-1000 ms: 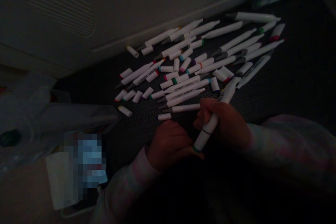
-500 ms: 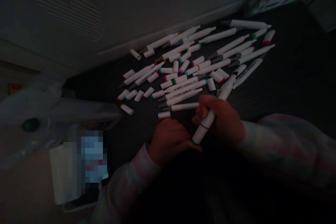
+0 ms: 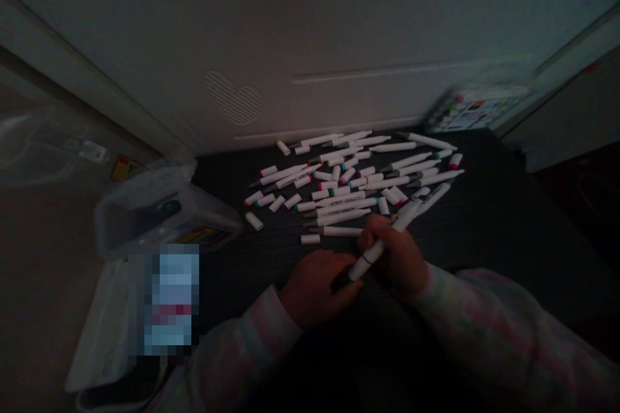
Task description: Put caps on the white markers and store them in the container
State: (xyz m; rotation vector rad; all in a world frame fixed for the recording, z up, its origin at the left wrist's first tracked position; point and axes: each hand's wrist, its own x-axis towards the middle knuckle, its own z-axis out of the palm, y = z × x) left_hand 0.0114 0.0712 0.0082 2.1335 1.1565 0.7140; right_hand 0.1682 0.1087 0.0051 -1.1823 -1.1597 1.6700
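Note:
My right hand [image 3: 398, 257] is closed around a white marker [image 3: 372, 253] that slants from upper right down to lower left. My left hand [image 3: 317, 287] is curled shut at the marker's lower end, its fingertips touching the tip; whether it pinches a cap there is too dark to see. Just beyond both hands, several white markers and loose caps [image 3: 349, 177] with coloured bands lie scattered on a dark mat [image 3: 484, 226]. One loose cap [image 3: 310, 239] lies closest to my left hand.
A clear plastic box [image 3: 162, 210] stands left of the mat, with a white sheet [image 3: 104, 329] in front of it. A white panel with a ribbed heart shape [image 3: 234, 98] rises behind the markers. A printed colour card [image 3: 477, 108] leans at the back right.
The view has tilted up and pulled back, so the wall panel fills the top. Both hands stay together on the same marker, and my left fingers have closed in on its lower end.

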